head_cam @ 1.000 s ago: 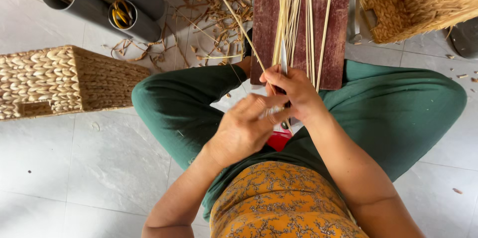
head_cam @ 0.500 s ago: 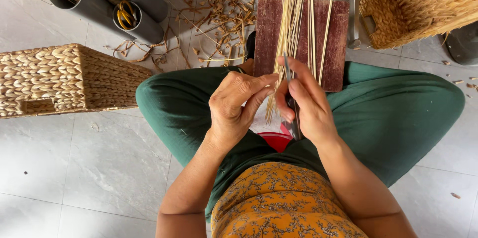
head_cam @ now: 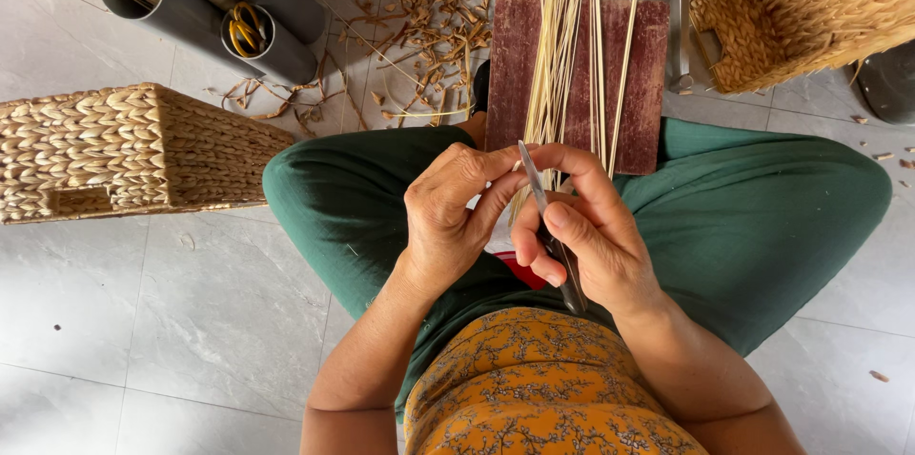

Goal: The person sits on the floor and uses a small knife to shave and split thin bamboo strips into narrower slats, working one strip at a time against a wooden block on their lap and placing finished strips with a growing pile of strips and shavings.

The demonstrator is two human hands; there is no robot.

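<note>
I sit cross-legged in green trousers on a tiled floor. My right hand grips a thin dark-handled knife, blade pointing up and away. My left hand pinches the lower ends of a bundle of pale thin reed strips, thumb and fingers touching the right hand's fingertips. The strips fan upward over a dark red wooden board lying on the floor past my knees. A red object shows beneath my hands in my lap, mostly hidden.
A woven rectangular basket stands on the left. Another woven basket sits at the top right. Grey tubes holding reeds and yellow scissors lie at the top left. Dry shavings litter the floor ahead.
Both hands have drawn together over my lap. The stray strip that slanted left has joined the bundle. The knife now shows plainly in my right hand.
</note>
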